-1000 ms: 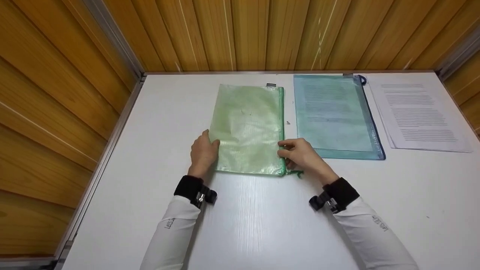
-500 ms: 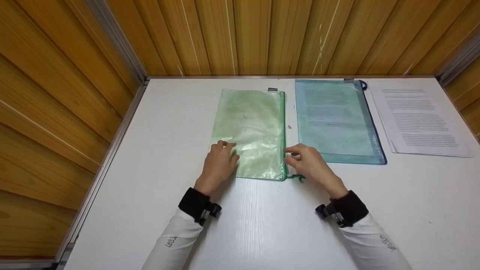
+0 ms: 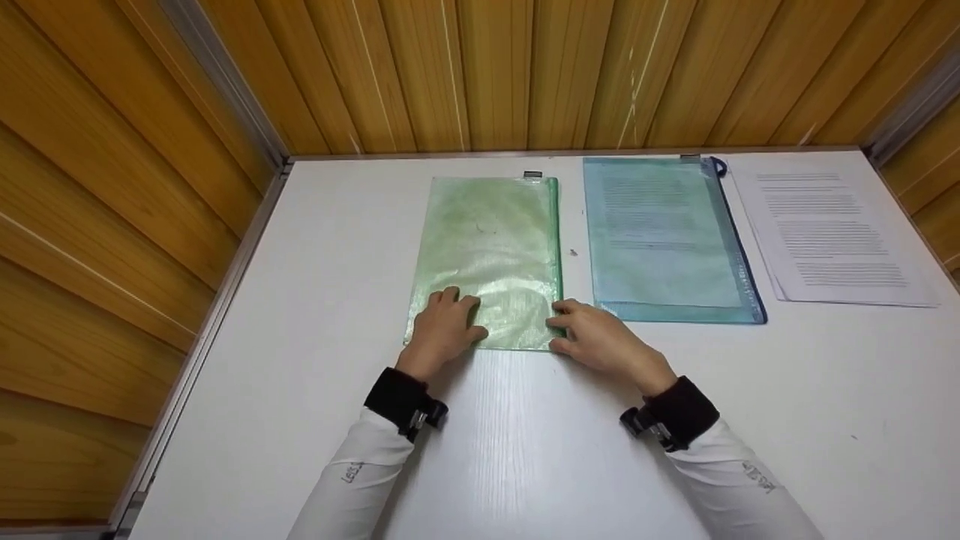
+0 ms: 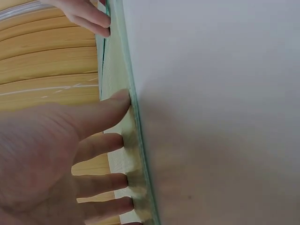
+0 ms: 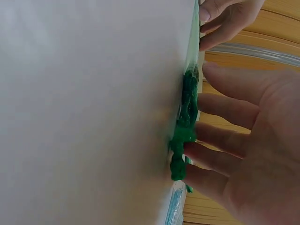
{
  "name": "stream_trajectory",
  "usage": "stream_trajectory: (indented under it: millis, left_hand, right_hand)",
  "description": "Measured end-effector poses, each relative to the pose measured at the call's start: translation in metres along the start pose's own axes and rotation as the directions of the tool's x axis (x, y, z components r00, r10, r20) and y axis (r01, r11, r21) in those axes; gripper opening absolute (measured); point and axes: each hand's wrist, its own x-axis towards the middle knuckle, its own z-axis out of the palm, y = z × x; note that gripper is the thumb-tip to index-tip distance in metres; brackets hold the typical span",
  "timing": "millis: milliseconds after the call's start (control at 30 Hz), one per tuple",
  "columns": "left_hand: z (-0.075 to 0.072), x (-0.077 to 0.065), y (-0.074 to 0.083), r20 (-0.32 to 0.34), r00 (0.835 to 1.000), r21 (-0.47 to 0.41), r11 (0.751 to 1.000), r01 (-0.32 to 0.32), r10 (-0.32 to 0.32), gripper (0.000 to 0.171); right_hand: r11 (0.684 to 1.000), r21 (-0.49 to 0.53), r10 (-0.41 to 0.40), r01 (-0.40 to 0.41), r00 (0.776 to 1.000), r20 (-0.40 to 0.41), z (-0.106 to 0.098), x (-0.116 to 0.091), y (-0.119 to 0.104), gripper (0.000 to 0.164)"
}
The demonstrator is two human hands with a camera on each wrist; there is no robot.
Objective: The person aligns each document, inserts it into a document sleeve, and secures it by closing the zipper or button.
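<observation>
A translucent green zip folder (image 3: pixel 487 240) lies flat on the white table, its zip along the right side. My left hand (image 3: pixel 444 330) rests on its lower left part, fingers spread; in the left wrist view the thumb (image 4: pixel 115 108) is by the folder's near edge. At the lower right corner, my right hand (image 3: pixel 604 337) touches the zip edge with extended fingertips. A green zip-pull cord (image 5: pixel 178 152) hangs by those fingers in the right wrist view; the hand hides it in the head view.
To the right lies a blue zip folder (image 3: pixel 660 225) with printed sheets inside. Beyond it is a stack of printed paper (image 3: pixel 832 232). Wood-panelled walls (image 3: pixel 495 75) border the table (image 3: pixel 322 300) at the back and left.
My left hand has moved from the green folder's left edge onto its lower face. My right hand has shifted down to the lower right corner. The folder has slid slightly left.
</observation>
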Motion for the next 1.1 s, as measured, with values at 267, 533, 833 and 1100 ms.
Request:
stream_trajectory:
  millis: [267, 533, 833, 1100]
  left_hand:
    - [-0.004, 0.009, -0.005, -0.01, 0.999, 0.022, 0.999, 0.034, -0.033, 0.059]
    - [-0.007, 0.016, -0.009, 0.013, 0.999, 0.023, 0.999, 0.047, -0.048, 0.061]
    - [-0.007, 0.019, -0.01, 0.026, 0.999, 0.026, 0.999, 0.038, -0.038, 0.059]
    - [-0.006, 0.017, -0.01, 0.003, 1.0, 0.005, 1.0, 0.026, -0.026, 0.058]
  right_hand:
    - [0.999, -0.024, -0.023, 0.024, 0.999, 0.027, 0.0, 0.013, 0.0, 0.048]
    - [0.998, -0.055, -0.014, 0.016, 0.999, 0.04, -0.003, 0.018, -0.002, 0.05]
    - [0.998, 0.061, 0.016, -0.022, 0.995, 0.098, -0.02, 0.019, 0.003, 0.05]
    - [0.989, 0.145, -0.015, 0.023, 0.998, -0.053, -0.047, -0.002, 0.027, 0.045]
